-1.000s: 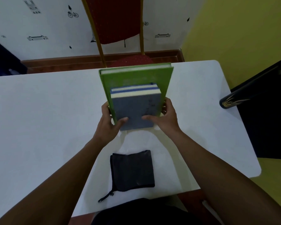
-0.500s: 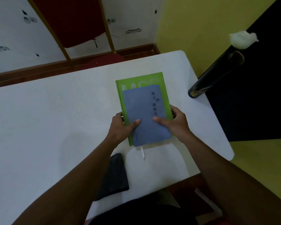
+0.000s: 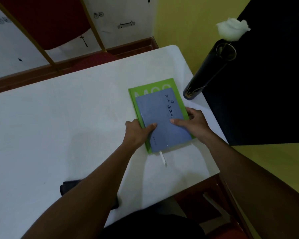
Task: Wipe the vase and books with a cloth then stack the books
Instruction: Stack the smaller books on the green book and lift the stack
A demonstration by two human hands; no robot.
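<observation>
1. The blue book lies flat on the green book, the pair resting near the right edge of the white surface, towards its far right corner; a pale bookmark ribbon trails from the stack's near end.
2. The left hand holds the stack's left side, thumb on the blue cover and fingers curled at the edge; the right hand does the same on the right side, forefinger lying across the cover; both grips are closed on the books.
3. The black vase stands just beyond the stack's far right corner, at the surface's right edge, with a white flower at its mouth; the dark cloth lies near the near edge, mostly hidden under the left forearm.
4. Handling, as a judgement: both look like stiff hardcovers, light enough for one hand; the smaller blue cover could slide on the green one, so pinching both together at the long edges seems safest.
5. The tall, narrow vase looks tippy and possibly fragile; any nudge of the stack towards it risks knocking it off the edge.
</observation>
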